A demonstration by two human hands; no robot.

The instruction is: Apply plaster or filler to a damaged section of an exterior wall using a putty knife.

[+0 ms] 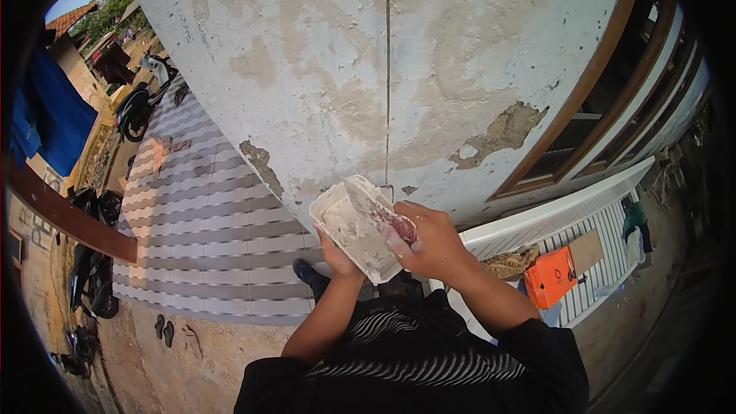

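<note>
The left hand [339,258] cups the side of a white tub [376,279] of pale paste [343,231], held before the person's body. The right hand [432,239] is closed around the reddish handle of a scraper [404,227], its blade at the paste. Beyond stands a patchy wall [322,69]; to the right, an orange bag [549,279]; farther off at left, a motorbike [140,105] beside the tiled floor [222,253].

Paste [341,224] cream; wall [307,69] white, beige patches; bag [546,282] orange; shirt [422,364] black, white stripes
</note>
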